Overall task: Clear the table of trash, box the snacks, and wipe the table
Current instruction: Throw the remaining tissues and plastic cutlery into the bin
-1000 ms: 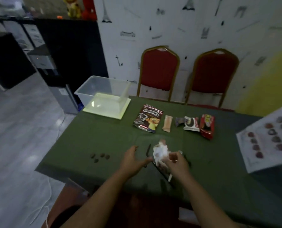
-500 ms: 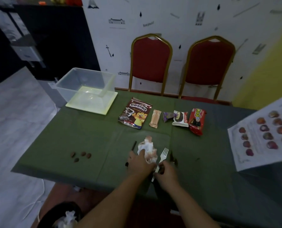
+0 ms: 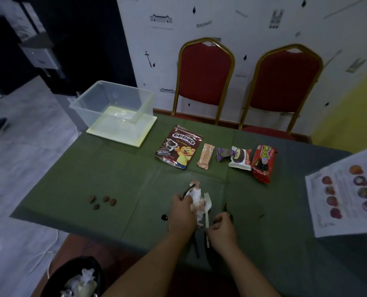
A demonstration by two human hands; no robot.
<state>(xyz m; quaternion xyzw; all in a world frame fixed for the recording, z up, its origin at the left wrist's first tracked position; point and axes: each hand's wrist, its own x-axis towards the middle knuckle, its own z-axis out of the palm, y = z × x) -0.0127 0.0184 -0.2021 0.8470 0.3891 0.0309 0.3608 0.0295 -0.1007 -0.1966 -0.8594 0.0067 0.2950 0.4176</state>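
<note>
My left hand (image 3: 182, 213) is closed around a crumpled white tissue (image 3: 196, 197) and a black plastic utensil (image 3: 190, 188) near the front of the green table (image 3: 92, 172). My right hand (image 3: 222, 229) pinches the handle of a white plastic fork (image 3: 207, 207) that lies beside the tissue. Snack packets lie in a row farther back: a Koko Krunch bag (image 3: 179, 146), an orange bar (image 3: 205, 155), a purple candy (image 3: 222, 154), a white pie packet (image 3: 240, 157) and a red packet (image 3: 264, 162). A clear plastic box (image 3: 116, 103) stands at the far left corner on its pale yellow lid (image 3: 135, 137).
Several brown crumbs (image 3: 102, 202) lie at the left front of the table. A black trash bin (image 3: 75, 279) with white trash stands below the front edge. More black cutlery (image 3: 196, 246) lies by my hands. A printed sheet (image 3: 347, 194) rests at the right. Two red chairs (image 3: 204, 76) stand behind.
The tissue went from my right hand to my left hand, which also closed on the black utensil. My right hand moved down to the white fork's handle. The view tilted downward.
</note>
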